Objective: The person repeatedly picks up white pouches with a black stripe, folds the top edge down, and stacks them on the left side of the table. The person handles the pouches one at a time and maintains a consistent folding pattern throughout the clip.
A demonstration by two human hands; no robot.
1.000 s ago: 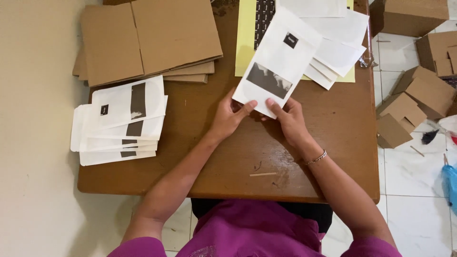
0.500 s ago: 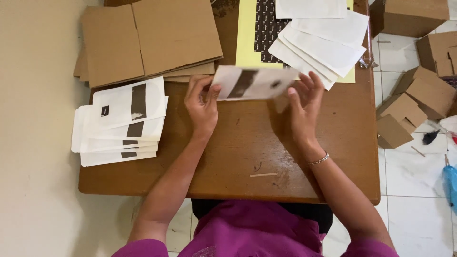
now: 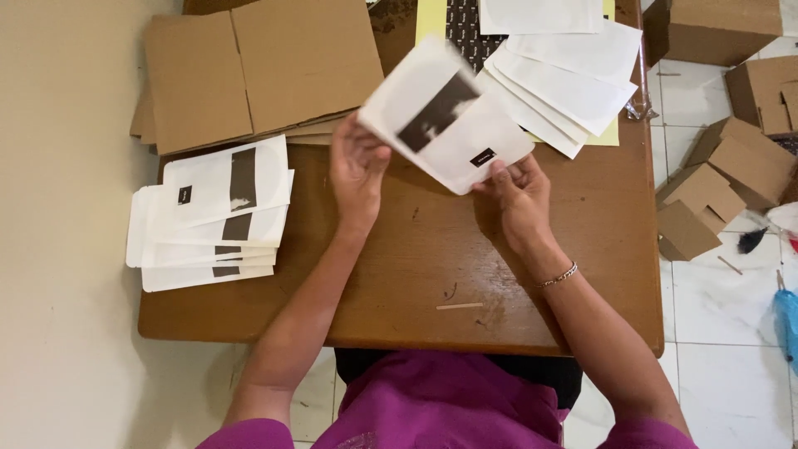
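I hold a white flat card sleeve (image 3: 445, 116) with a dark printed band above the brown wooden table (image 3: 416, 274). My left hand (image 3: 357, 166) grips its left edge and my right hand (image 3: 515, 187) grips its lower right corner. The sleeve is tilted, its left end raised. A fanned stack of similar white printed sleeves (image 3: 212, 212) lies at the table's left edge. Behind my hands a fan of plain white sheets (image 3: 573, 75) rests on a yellow sheet (image 3: 432, 17).
Flattened brown cardboard blanks (image 3: 258, 66) lie at the table's back left. A thin wooden stick (image 3: 459, 306) lies near the front edge. Small assembled cardboard boxes (image 3: 723, 175) sit on the tiled floor to the right, with a blue tool (image 3: 785, 320) further right.
The sleeve was taken off the white pile, lifted and turned in both hands; it now sits tilted with its printed band facing up, and my left hand has shifted to its left edge.
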